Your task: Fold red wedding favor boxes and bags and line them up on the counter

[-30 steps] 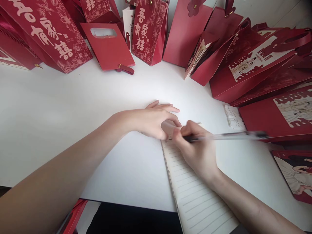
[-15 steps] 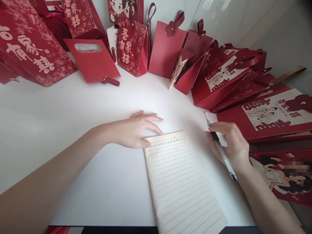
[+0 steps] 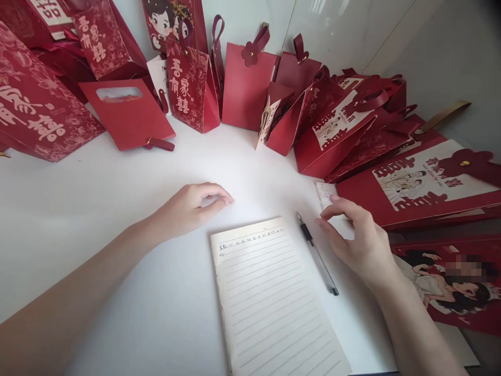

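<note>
An open lined notebook (image 3: 270, 308) lies on the white table, with a row of handwritten marks along its top line. To its right rests a clear pen (image 3: 319, 261) with a black grip, tip pointing away from me. My right hand (image 3: 360, 240) is just right of the pen, holding nothing, thumb and forefinger apart. Close by its fingertips is a small stack of printed paper slips (image 3: 325, 194), partly covered. My left hand (image 3: 198, 209) rests on the table beyond the notebook's top left corner, fingers curled and thumb meeting the fingertips, with nothing visible in them.
Red gift bags and boxes stand in an arc along the back and right, among them a flowered box (image 3: 190, 86), a plain bag with a flower tag (image 3: 248, 86) and a bag with a printed couple (image 3: 426, 183). A windowed red bag (image 3: 127, 117) leans at left.
My right hand has let go of the pen, which now lies beside the notebook. My left hand has come off the notebook and drawn its fingers together. The view has shifted slightly right.
</note>
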Tool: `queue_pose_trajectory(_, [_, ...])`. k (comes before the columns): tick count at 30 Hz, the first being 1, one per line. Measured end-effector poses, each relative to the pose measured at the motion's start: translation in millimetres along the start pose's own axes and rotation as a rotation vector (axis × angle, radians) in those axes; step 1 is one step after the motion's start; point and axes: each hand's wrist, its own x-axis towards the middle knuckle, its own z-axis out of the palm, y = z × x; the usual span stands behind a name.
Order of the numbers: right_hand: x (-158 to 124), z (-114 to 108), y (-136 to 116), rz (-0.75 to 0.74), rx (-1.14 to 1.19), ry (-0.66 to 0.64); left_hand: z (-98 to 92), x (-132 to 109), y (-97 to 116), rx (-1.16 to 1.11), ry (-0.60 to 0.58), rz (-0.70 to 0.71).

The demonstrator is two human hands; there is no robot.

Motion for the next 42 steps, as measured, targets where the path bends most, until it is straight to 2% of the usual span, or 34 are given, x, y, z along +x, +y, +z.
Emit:
queue_pose_trajectory(4, [5, -8, 1, 0.122, 0.009, 0.211, -0.6, 0, -3, 0.046, 0.120, -0.014])
queue_pose_trajectory(10, [2, -10, 4, 0.230, 0.112, 0.187, 1.3, 1, -11, 0.120, 0.131, 0.074])
queue_pose_trajectory(13, [0, 0, -2, 0.312, 0.202, 0.252, 4.4, 1, -12, 0.123, 0.106, 0.093])
queue_pose_trajectory(15, [6, 8, -5, 0.278, 0.234, 0.287, 5.6, 0, -13, 0.111, 0.085, 0.114])
queue_pose_trajectory(17, [23, 15, -3, 0.237, 0.188, 0.303, 5.8, -1, -14, 0.132, 0.092, 0.148])
queue_pose_trajectory(19, [49, 18, 3, 0.262, 0.103, 0.336, 5.4, -2, -14, 0.151, 0.107, 0.172])
queue_pose_trajectory(24, [120, 22, 28, 0.488, 0.029, 0.466, 6.6, -5, -12, 0.119, 0.141, 0.190])
queue_pose_trajectory(28, [148, 13, 32, 0.625, 0.065, 0.490, 9.8, -8, -13, 0.042, 0.197, 0.195])
queue_pose_trajectory(31, [151, -2, 15, 0.600, 0.116, 0.544, 7.4, -4, -14, -0.058, 0.278, 0.173])
queue_pose_trajectory(33, [146, -9, -6, 0.513, 0.158, 0.592, 2.3, 0, -15, -0.156, 0.363, 0.149])
queue_pose_trajectory(35, [139, -6, -32, 0.393, 0.215, 0.603, -3.8, 3, -16, -0.257, 0.470, 0.128])
queue_pose_trajectory(38, [127, 16, -70, 0.198, 0.326, 0.468, -9.6, 3, -16, -0.370, 0.615, 0.121])
queue_pose_trajectory(40, [120, 36, -90, 0.105, 0.400, 0.346, -9.9, 0, -14, -0.406, 0.663, 0.149])
queue_pose_trajectory(42, [116, 51, -104, 0.071, 0.459, 0.283, -9.1, -4, -9, -0.403, 0.674, 0.205])
